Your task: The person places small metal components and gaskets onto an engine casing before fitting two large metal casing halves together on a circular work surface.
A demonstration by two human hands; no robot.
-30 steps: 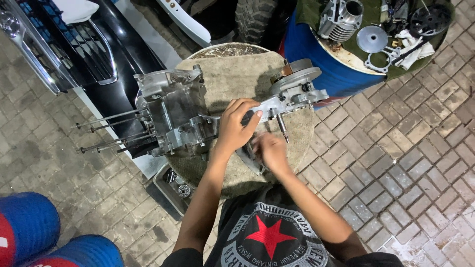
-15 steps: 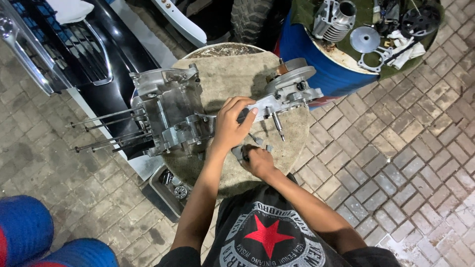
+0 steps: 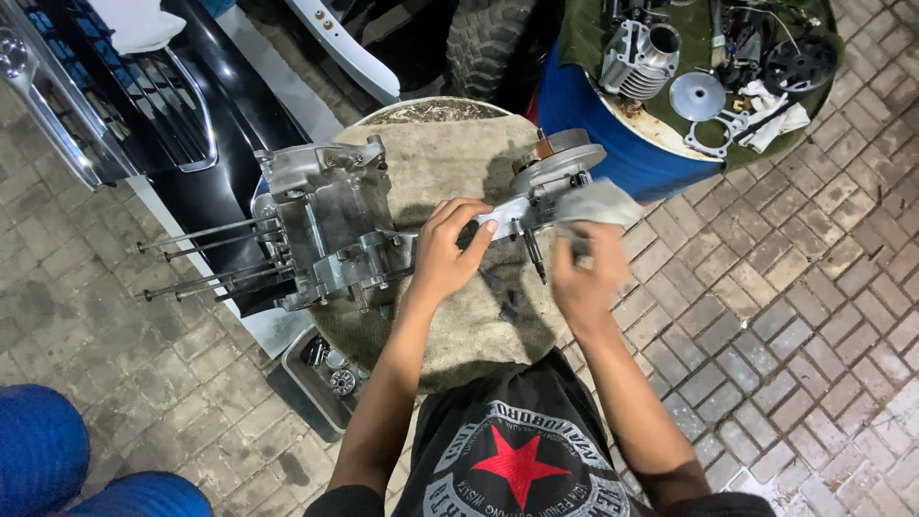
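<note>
Crankshaft assembly [image 3: 536, 201], a grey metal shaft with round flywheel webs and a connecting rod, lies on the sackcloth-covered drum top [image 3: 450, 163], toward three o'clock from its middle. We hold the rod end down with our left hand [image 3: 445, 251], fingers curled and pressed over the metal. Our right hand [image 3: 582, 278] bunches a pale grey rag [image 3: 598, 203] against the web, fingers closed around the cloth. We judge the step in hand to be wiping the part clean; the next move calls for a steady left grip while the rag works around the webs. At nine o'clock sits a silver engine crankcase [image 3: 325, 230] with long studs. At one o'clock a blue drum [image 3: 613, 144] carries a finned cylinder [image 3: 639, 57].
</note>
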